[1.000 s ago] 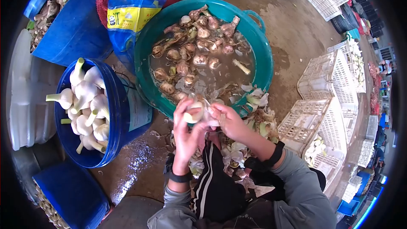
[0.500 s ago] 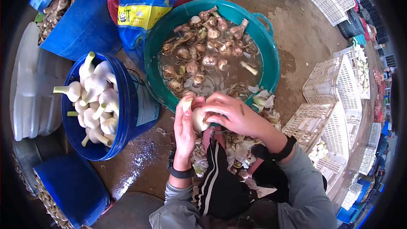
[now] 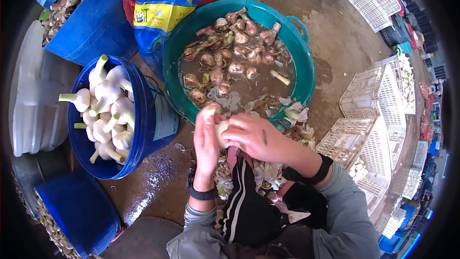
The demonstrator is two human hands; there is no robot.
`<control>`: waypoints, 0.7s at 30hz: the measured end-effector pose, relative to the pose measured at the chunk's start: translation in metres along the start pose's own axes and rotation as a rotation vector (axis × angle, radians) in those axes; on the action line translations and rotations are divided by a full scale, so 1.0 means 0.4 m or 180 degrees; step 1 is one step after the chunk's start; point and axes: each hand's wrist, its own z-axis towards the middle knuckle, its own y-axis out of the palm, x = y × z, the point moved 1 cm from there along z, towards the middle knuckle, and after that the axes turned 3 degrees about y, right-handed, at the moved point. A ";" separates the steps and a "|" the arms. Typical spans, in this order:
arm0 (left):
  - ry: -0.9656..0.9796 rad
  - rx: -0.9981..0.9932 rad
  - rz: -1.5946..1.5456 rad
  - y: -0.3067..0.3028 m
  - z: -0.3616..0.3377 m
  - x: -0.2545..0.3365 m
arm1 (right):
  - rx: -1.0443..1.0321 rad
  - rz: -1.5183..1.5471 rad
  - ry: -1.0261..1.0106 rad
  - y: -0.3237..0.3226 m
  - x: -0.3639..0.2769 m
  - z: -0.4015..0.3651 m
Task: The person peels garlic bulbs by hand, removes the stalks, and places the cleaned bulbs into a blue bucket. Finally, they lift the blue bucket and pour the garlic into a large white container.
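Observation:
Between my two hands, just over the near rim of a green tub [image 3: 310,67], is a white garlic bulb [image 3: 221,133]. My left hand [image 3: 207,139] is closed round its stem and left side. Against its right side my right hand [image 3: 251,135] has its fingers curled, covering part of the bulb. Brown, unpeeled garlic bulbs [image 3: 236,67] lie in the tub's murky water. To the left stands a blue bucket [image 3: 139,129] heaped with white peeled garlic [image 3: 108,93].
Garlic skins [image 3: 268,170] litter the floor below my hands. White plastic crates [image 3: 347,139] stand on the right. A blue barrel [image 3: 96,29] and a blue bag with a yellow label [image 3: 165,17] are at the upper left, and a tipped blue container [image 3: 81,216] lies lower left.
My right hand has turned and its fingers have closed in more tightly on the bulb. My left hand has shifted slightly left, still round the bulb.

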 end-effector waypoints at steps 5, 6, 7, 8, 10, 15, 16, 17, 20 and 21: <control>-0.0692 0.0412 -0.1958 -0.037 0.021 -0.003 | -0.0608 -0.0532 0.0080 0.100 0.124 -0.198; -0.0756 0.0395 -0.2129 -0.034 0.026 -0.010 | -0.1255 -0.0903 0.0460 0.090 0.114 -0.202; -0.0749 0.0366 -0.2145 -0.024 0.032 -0.014 | -0.1239 -0.0928 0.0477 0.083 0.112 -0.187; -0.0716 0.0520 -0.1958 -0.008 0.028 -0.016 | -0.0575 -0.0328 0.0570 0.070 0.107 -0.166; -0.0352 0.0695 -0.0857 0.005 0.010 0.051 | 0.0329 0.0445 0.1016 0.027 0.072 -0.090; 0.2250 0.2094 0.3075 -0.252 0.056 0.374 | 0.0673 -0.1872 0.0786 0.055 0.431 0.029; 0.2450 0.1842 0.3976 -0.286 0.069 0.433 | 0.0712 -0.2144 0.1007 0.060 0.500 0.069; 0.2558 0.1844 0.5126 -0.289 0.073 0.462 | 0.0683 -0.2222 0.1209 0.075 0.563 0.109; 0.2654 0.1826 0.5541 -0.191 0.056 0.437 | 0.0641 -0.1973 0.1893 0.177 0.693 0.156; 0.2462 0.1427 0.4291 -0.156 0.040 0.385 | 0.0651 -0.1987 0.1895 0.205 0.732 0.158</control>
